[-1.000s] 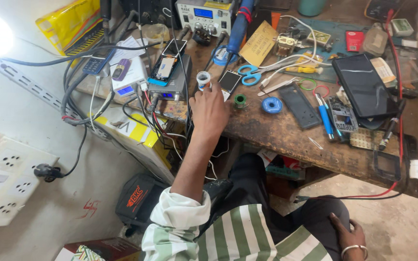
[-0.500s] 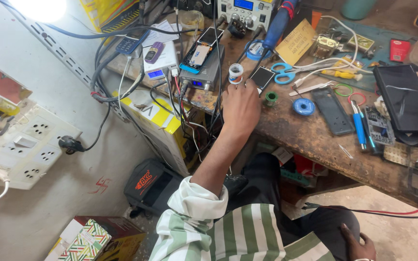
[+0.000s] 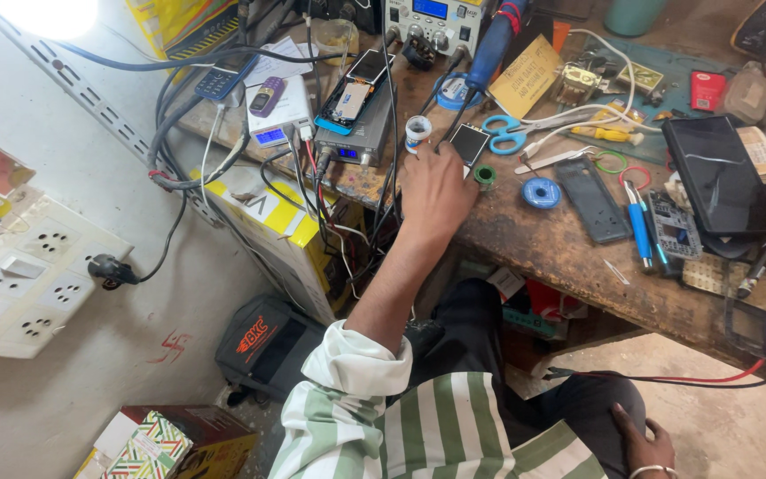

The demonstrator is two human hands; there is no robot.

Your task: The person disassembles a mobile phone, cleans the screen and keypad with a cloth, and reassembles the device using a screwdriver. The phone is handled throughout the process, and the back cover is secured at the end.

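the left hand (image 3: 434,191) reaches out over the front edge of the workbench (image 3: 569,257), back of the hand up, fingers stretched forward and loosely together. its fingertips are at a small white tube (image 3: 417,133) standing upright on the bench and at a small dark phone (image 3: 469,143) lying just right of the tube; whether they grip either one i cannot tell, since the hand covers the contact. a green tape roll (image 3: 485,175) sits just right of the hand, and a blue tape roll (image 3: 541,192) lies a little further right. blue scissors (image 3: 504,135) lie behind the phone. left of the tube a grey box (image 3: 361,137) with a lit display carries an opened phone (image 3: 356,93) on top, and black cables (image 3: 383,204) hang down in front of it, just beside the wrist. a bench power supply (image 3: 427,22) stands at the back.

further right on the bench lie a black phone back (image 3: 591,200), blue pens (image 3: 638,226) and a large dark tablet (image 3: 724,186).

the right hand (image 3: 644,439) rests low at the bottom edge, on the person's dark trousers, well apart from the bench; its fingers lie loosely curled and it holds nothing. a metal bangle (image 3: 653,470) circles its wrist.
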